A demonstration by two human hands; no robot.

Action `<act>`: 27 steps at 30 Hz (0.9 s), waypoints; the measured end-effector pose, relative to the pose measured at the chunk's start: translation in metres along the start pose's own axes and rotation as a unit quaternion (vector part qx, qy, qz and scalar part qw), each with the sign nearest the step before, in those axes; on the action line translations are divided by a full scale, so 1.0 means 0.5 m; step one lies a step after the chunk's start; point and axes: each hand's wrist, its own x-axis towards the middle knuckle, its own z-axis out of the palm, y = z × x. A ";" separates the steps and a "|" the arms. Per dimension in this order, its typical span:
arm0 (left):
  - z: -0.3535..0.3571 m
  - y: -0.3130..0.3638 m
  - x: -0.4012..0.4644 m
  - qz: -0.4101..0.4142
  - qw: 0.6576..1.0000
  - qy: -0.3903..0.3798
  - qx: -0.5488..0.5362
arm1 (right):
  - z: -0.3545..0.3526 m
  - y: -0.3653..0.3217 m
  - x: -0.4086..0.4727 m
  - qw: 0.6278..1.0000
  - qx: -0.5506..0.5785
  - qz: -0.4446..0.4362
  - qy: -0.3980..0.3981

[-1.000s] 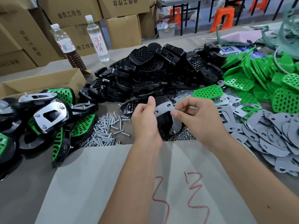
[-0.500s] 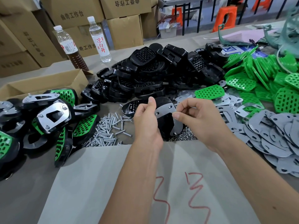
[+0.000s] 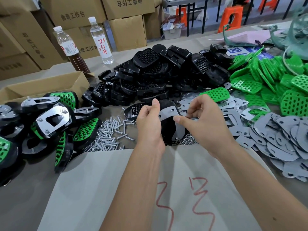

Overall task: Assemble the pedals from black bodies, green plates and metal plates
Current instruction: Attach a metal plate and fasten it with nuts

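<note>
We hold a black body up off the desk in our left hand, fingers curled round its left edge and thumb standing up along it, so that its back faces us and both sides can be reached; it hangs above the near middle of the desk, just over the far edge of the paper sheet. A metal plate lies on that back, and what look like screw ends show at its holes, which is why we judge the body is tilted toward us: the plate stays seated by its own weight while fasteners go on. Our right hand is curled just beside the plate's right edge, thumb and forefinger pinched together as if on a small part (a nut, we would guess, though it is too small to tell), so we cannot say for certain what it grips. The supplies sit in reach by kind: screws loose just left of the body, spare plates toward the right edge, green plates at the far right, the heap of bodies at the far middle, and finished pedals piled along the left edge, out of the way of the working hands. Two bottles stand at the far left, clear of the parts.
</note>
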 end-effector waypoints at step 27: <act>-0.060 0.023 0.051 -0.009 0.995 -0.100 0.023 | -0.023 0.012 0.020 0.985 0.057 0.023 -0.159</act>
